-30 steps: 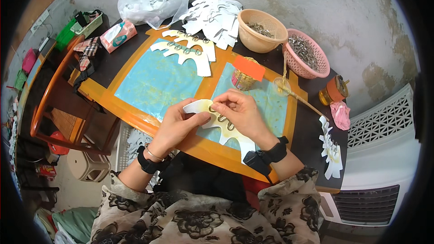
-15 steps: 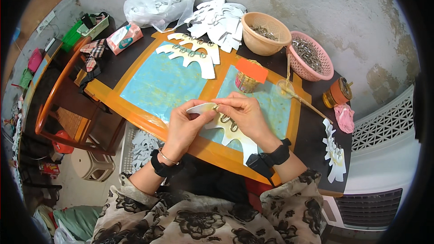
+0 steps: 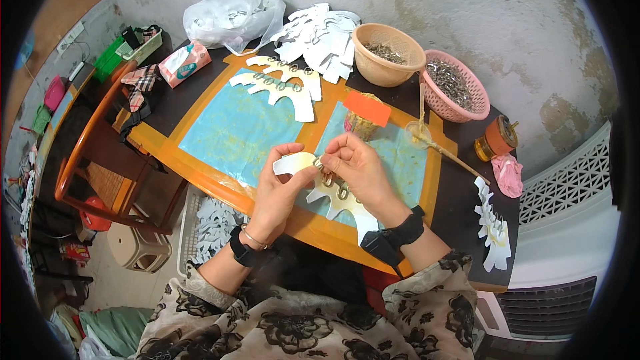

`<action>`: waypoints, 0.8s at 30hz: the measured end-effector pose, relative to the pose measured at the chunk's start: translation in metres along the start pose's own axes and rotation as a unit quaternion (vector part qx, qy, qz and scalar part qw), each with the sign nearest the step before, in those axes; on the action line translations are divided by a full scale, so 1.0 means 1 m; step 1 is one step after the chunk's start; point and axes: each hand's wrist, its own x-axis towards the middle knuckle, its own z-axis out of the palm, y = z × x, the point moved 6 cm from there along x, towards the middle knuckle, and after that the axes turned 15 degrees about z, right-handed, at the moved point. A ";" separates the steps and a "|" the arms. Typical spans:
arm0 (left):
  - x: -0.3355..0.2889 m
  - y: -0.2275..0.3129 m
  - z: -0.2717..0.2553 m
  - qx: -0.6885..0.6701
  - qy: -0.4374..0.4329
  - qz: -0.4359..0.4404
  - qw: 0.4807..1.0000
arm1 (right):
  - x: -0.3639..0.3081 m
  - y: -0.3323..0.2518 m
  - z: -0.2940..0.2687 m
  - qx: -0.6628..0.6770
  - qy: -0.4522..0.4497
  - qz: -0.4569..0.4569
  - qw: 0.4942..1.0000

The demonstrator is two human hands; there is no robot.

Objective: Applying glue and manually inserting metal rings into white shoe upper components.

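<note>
Over the table's front part, my left hand is closed on a white, scalloped cut-out piece with yellowish smears on its face. Several metal rings lie in a row along that piece. My right hand pinches at the row's left end with thumb and fingertips, close to my left thumb; a metal ring shows partly there, the rest hidden by the fingers. Further back, two similar pieces with rings on them lie flat on the blue sheet. Another such piece rests at the table's right side.
At the back stand a beige basket and a pink basket, both holding metal parts. A smeared tub with an orange card, a stick and a jar lie rightward. White cut-outs are heaped behind.
The held piece's left end has tipped, so more of its yellowish face shows. My right fingers have shifted slightly at the ring. The whole view has moved a little.
</note>
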 end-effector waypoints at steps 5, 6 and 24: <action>-0.001 -0.004 -0.001 -0.015 -0.005 -0.018 1.000 | 0.001 0.007 0.002 -0.005 0.018 -0.016 1.000; -0.001 -0.006 -0.003 -0.015 -0.001 -0.022 1.000 | 0.002 0.007 0.002 -0.007 0.025 -0.038 0.999; -0.005 -0.005 -0.005 -0.033 0.005 -0.048 0.998 | -0.013 -0.022 0.013 -0.251 0.097 -0.191 0.944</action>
